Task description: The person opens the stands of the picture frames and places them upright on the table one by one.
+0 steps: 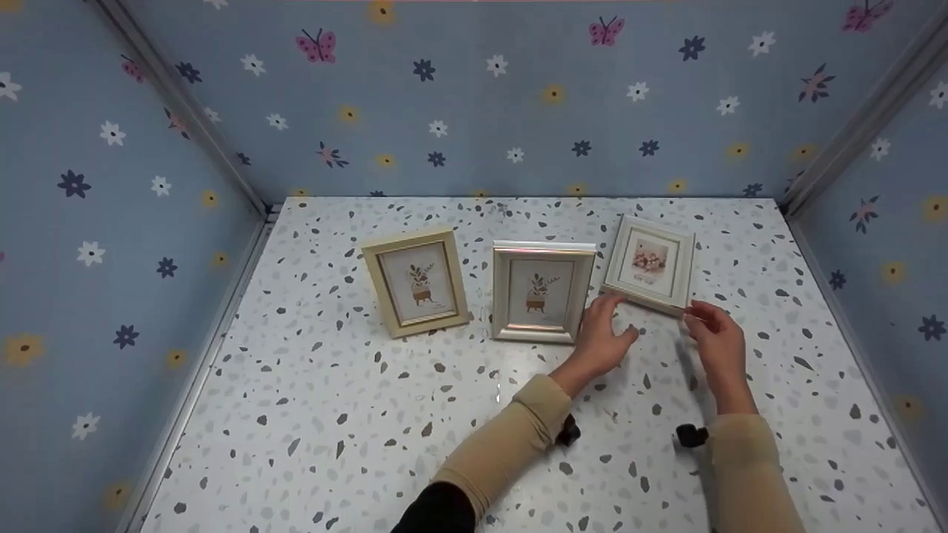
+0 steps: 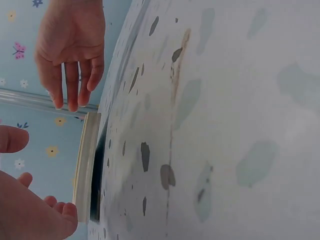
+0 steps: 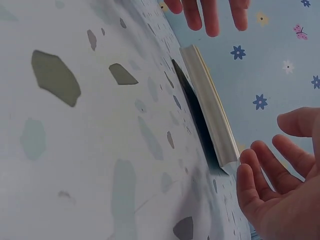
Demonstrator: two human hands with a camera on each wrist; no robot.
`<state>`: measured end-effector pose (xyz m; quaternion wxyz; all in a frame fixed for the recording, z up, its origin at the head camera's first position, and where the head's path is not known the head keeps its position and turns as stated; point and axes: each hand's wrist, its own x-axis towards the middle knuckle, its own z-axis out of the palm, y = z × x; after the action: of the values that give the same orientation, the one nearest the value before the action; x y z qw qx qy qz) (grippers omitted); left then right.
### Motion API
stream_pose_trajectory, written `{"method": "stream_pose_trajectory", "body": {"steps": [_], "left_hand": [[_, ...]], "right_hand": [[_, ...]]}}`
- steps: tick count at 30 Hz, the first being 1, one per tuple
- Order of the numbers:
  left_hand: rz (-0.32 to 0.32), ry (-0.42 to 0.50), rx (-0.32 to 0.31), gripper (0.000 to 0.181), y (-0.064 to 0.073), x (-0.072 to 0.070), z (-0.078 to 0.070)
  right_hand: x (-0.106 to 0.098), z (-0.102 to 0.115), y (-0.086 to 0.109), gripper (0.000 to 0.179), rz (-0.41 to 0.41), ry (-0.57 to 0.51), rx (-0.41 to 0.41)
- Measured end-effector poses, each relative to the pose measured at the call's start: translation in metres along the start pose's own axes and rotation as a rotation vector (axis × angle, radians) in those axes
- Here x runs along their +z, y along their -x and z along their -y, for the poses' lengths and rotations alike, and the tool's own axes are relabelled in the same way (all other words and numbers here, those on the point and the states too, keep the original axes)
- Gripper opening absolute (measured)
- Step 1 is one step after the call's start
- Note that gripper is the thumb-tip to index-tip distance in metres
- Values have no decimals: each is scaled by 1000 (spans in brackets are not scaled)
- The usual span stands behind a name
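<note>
A pale picture frame (image 1: 649,262) with a pink flower print lies face up at the back right of the table. My left hand (image 1: 603,337) is at its near left corner, thumb spread and fingers loosely extended. At the near right corner is my right hand (image 1: 717,348), its fingertips right at the edge and its fingers loosely bent. Both wrist views show the frame's side (image 2: 86,167) between the hands, with a dark strip beneath it. In the right wrist view, the right hand's fingers (image 3: 255,172) are beside one end of the frame's side (image 3: 212,105).
A silver frame (image 1: 543,333) with a plant print stands upright just left of my left hand. Farther left, a gold frame (image 1: 389,296) stands tilted. Flowered blue panels (image 1: 474,96) enclose the speckled table (image 1: 333,444) at the back and both sides.
</note>
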<state>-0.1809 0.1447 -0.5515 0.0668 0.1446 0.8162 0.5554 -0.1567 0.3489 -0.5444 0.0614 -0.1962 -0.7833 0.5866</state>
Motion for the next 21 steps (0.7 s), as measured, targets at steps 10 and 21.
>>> {"method": "stream_pose_trajectory", "body": {"steps": [10,21], "left_hand": [[-153,-40,-197,79,-22,23,-10],[-247,133,-322,80,-40,24,-11]], "right_hand": [[-1,2,-12,46,-37,8,78],[-4,4,-32,54,28,-176,255]]}}
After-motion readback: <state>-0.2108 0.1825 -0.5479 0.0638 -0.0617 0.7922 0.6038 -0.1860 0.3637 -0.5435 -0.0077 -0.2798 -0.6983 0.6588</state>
